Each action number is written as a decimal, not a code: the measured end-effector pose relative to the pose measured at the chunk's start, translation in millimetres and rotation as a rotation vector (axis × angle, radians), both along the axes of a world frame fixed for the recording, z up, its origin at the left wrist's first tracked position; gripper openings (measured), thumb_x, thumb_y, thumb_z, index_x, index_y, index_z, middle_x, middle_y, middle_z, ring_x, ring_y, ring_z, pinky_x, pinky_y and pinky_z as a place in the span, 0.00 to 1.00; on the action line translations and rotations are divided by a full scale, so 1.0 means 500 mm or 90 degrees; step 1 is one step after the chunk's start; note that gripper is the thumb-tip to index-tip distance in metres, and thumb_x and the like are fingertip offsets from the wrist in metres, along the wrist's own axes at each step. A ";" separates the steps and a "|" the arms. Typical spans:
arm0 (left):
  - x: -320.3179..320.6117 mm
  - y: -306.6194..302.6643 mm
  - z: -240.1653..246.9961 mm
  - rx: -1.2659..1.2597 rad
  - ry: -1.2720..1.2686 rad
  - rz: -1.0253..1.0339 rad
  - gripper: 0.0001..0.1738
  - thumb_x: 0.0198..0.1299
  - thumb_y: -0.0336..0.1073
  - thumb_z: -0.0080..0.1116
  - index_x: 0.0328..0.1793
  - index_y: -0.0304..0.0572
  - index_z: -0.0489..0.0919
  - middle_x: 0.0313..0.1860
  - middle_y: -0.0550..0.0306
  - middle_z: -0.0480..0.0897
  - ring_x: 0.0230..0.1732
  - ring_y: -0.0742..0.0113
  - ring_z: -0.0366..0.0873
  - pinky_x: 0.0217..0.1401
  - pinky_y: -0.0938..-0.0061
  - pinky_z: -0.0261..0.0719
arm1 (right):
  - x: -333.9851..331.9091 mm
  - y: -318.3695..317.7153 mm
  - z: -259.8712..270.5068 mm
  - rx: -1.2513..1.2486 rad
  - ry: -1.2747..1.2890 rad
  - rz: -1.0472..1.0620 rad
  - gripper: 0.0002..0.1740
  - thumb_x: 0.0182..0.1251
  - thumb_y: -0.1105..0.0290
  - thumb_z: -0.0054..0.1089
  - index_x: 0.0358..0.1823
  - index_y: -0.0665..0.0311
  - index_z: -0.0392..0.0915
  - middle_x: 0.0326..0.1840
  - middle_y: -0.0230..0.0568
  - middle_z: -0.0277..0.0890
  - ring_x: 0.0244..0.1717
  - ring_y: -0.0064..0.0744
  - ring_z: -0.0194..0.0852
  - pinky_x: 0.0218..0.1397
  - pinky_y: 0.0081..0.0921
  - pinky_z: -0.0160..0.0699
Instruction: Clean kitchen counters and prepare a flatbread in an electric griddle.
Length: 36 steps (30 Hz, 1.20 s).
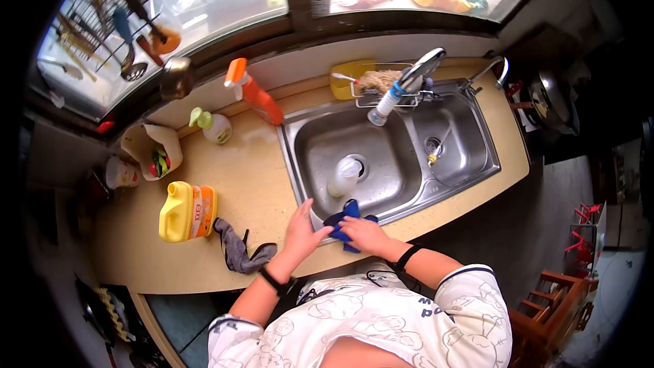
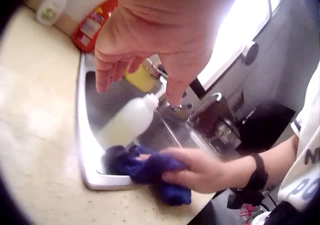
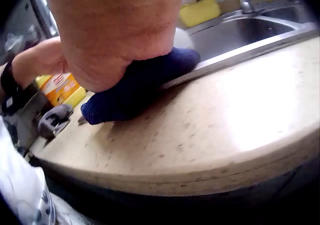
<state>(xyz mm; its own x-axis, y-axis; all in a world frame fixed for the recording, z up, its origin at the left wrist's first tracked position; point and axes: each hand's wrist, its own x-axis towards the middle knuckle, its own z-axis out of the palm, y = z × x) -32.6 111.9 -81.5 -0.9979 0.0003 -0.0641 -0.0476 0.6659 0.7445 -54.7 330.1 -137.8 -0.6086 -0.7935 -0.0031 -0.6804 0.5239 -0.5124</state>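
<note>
A dark blue cloth (image 1: 349,223) lies bunched at the sink's front left corner, and my right hand (image 1: 364,233) grips it. In the left wrist view the thumb and fingers of that hand curl over the cloth (image 2: 155,171). Seen from the right wrist, the cloth (image 3: 145,87) spans the counter and the metal rim. My left hand (image 1: 304,230) hovers beside it over the sink's left edge, its fingers straight and holding nothing. Just beyond, a translucent white bottle (image 1: 345,176) stands in the large basin of the steel sink (image 1: 308,144).
A grey cloth (image 1: 244,253) and a yellow jug (image 1: 178,215) are on the counter (image 1: 253,184) to the left. Behind are an orange spray bottle (image 1: 257,99), a pump bottle (image 1: 216,128) and a white bin (image 1: 139,146). The faucet (image 1: 390,101) reaches over the sink.
</note>
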 end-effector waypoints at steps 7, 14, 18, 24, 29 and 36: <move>-0.155 0.181 -0.104 -0.024 0.043 0.125 0.64 0.30 0.39 0.78 0.71 0.31 0.47 0.70 0.40 0.51 0.70 0.46 0.53 0.71 0.65 0.56 | -0.109 0.141 0.040 -0.479 -0.574 -0.556 0.18 0.70 0.58 0.46 0.50 0.66 0.70 0.36 0.38 0.75 0.35 0.27 0.74 0.40 0.23 0.74; -0.195 0.161 -0.249 -0.066 0.072 0.137 0.47 0.37 0.33 0.72 0.67 0.43 0.62 0.62 0.45 0.68 0.61 0.51 0.68 0.61 0.67 0.68 | -0.222 -0.003 -0.017 -0.574 -0.656 -0.473 0.25 0.71 0.56 0.43 0.57 0.70 0.67 0.54 0.48 0.70 0.57 0.33 0.67 0.63 0.26 0.61; -0.210 0.160 -0.146 0.008 0.001 0.128 0.29 0.36 0.31 0.68 0.50 0.42 0.74 0.45 0.50 0.80 0.47 0.51 0.78 0.51 0.68 0.75 | -0.290 -0.063 -0.073 -0.497 -0.157 -0.322 0.17 0.66 0.61 0.45 0.44 0.66 0.76 0.49 0.51 0.75 0.57 0.49 0.68 0.60 0.35 0.65; -0.236 0.123 -0.125 -0.049 0.005 -0.049 0.38 0.32 0.33 0.70 0.57 0.41 0.71 0.55 0.50 0.73 0.57 0.54 0.70 0.60 0.69 0.69 | -0.399 -0.034 -0.085 -0.321 -0.705 -0.302 0.21 0.64 0.57 0.50 0.45 0.68 0.78 0.39 0.43 0.79 0.38 0.26 0.73 0.45 0.24 0.70; -0.241 0.095 -0.079 -0.138 -0.101 -0.018 0.46 0.35 0.27 0.67 0.66 0.36 0.60 0.64 0.43 0.60 0.61 0.47 0.66 0.63 0.66 0.67 | -0.331 0.009 -0.141 -0.383 -0.863 -0.505 0.23 0.67 0.57 0.47 0.47 0.72 0.75 0.39 0.40 0.78 0.38 0.28 0.72 0.45 0.24 0.69; -0.215 0.132 -0.090 0.323 -0.214 0.115 0.40 0.41 0.21 0.60 0.65 0.33 0.58 0.56 0.52 0.72 0.55 0.61 0.73 0.55 0.74 0.72 | -0.260 -0.022 -0.056 -0.584 -0.595 -0.337 0.22 0.68 0.60 0.43 0.55 0.69 0.72 0.53 0.47 0.75 0.60 0.35 0.66 0.63 0.25 0.59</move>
<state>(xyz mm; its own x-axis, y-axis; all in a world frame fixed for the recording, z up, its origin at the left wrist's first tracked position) -140.3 178.1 -126.7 -0.9107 -0.0534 -0.4097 -0.4120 0.1931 0.8905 -184.6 319.1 -165.7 -0.8918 -0.4155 -0.1792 0.2634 -0.1547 -0.9522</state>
